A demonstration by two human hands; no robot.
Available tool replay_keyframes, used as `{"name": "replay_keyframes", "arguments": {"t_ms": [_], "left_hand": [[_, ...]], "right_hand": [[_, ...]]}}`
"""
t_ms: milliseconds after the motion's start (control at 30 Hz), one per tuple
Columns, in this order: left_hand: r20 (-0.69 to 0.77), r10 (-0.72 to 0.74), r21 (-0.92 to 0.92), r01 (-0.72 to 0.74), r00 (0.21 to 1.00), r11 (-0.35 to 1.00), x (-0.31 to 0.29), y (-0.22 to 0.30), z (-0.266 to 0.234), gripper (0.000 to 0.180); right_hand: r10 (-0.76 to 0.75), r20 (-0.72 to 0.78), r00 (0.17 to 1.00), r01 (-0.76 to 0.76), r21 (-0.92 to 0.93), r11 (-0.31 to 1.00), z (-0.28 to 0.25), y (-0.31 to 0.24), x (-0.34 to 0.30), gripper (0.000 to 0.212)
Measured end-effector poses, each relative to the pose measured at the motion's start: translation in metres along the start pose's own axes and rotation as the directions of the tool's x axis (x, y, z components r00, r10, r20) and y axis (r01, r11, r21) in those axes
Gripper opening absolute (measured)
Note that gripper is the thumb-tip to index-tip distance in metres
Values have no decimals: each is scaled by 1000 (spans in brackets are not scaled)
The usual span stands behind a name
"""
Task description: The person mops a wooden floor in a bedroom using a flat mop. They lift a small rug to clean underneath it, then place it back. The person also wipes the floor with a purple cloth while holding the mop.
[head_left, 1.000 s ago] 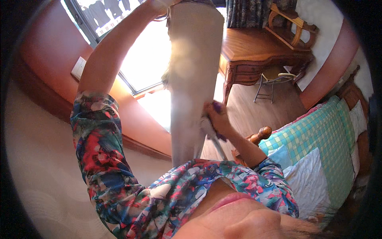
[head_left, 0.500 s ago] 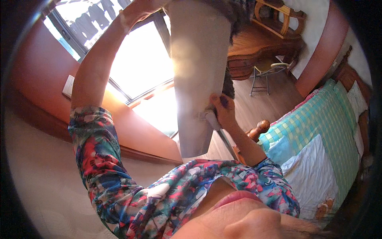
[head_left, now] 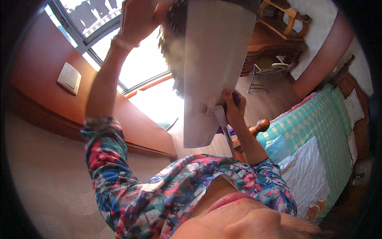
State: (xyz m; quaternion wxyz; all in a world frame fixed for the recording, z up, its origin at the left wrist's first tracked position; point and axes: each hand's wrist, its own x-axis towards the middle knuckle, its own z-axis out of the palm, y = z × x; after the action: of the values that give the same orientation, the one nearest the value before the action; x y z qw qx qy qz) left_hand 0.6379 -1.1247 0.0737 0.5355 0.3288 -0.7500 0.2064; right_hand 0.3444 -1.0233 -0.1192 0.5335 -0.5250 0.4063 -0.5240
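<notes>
The right hand (head_left: 235, 110) is clamped on the side of the flat mop head (head_left: 213, 71), held up beyond the floral top (head_left: 171, 181); the left hand (head_left: 142, 20) is at its dark fringe (head_left: 177, 22), grip unclear. They seem to be working the fringe; next calls for steadiness.

The panel (head_left: 217, 67) looks like smooth plastic, its fringe (head_left: 175, 59) shaggy fibre, the pole (head_left: 228, 139) shiny metal.
</notes>
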Motion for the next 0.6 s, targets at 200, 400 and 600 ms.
{"name": "replay_keyframes", "arguments": {"t_ms": [200, 400, 600], "left_hand": [[-106, -297, -525, 200, 949, 827, -128, 25, 74, 59], [336, -558, -676, 607, 759, 418, -230, 88, 152, 63], [602, -554, -619, 774, 575, 131, -290, 119, 170, 66]], "right_hand": [[-191, 132, 973, 221, -281, 934, 2, 3, -20, 25], [-279, 95, 955, 293, -410, 864, 3, -12, -14, 21], [-242, 72, 968, 251, -388, 887, 16, -32, 3, 22]]}}
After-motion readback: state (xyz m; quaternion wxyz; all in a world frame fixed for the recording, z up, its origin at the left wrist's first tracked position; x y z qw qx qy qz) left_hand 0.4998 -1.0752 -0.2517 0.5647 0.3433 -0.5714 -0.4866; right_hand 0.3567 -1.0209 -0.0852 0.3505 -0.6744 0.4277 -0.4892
